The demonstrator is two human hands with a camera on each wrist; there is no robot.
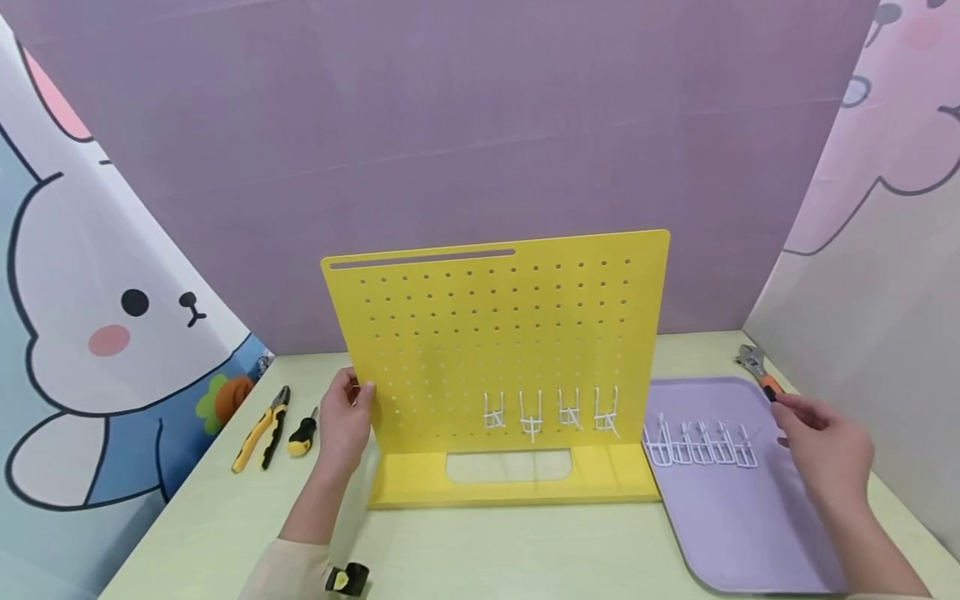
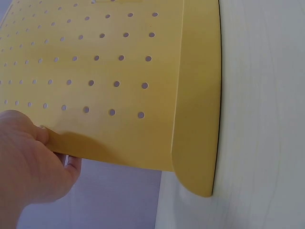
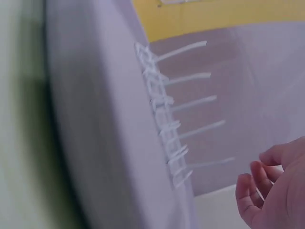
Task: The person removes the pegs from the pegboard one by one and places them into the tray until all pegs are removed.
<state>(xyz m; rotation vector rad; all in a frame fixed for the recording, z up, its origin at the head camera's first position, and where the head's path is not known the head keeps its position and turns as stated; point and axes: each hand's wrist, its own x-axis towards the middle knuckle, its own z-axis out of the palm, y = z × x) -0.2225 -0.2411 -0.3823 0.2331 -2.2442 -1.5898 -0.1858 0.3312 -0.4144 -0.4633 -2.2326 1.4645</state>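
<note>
A yellow pegboard (image 1: 495, 333) stands on its base, with several white wire hooks (image 1: 568, 408) fitted low on its right half. My left hand (image 1: 348, 421) grips its left edge, thumb on the front face and fingers behind; the left wrist view shows the same hold on the board (image 2: 119, 138). On the right, my right hand (image 1: 828, 450) pinches the handle end of an adjustable wrench (image 1: 753, 362) with a steel head and orange-black handle. In the right wrist view the fingers (image 3: 257, 179) are curled and the wrench is hidden.
A purple tray (image 1: 750, 533) right of the board carries a row of several white wire hooks (image 1: 701, 446). To the left on the pale table lie yellow-black pliers (image 1: 262, 429) and a stubby screwdriver (image 1: 302, 436). A purple backdrop (image 1: 465, 125) and printed side panels surround the table.
</note>
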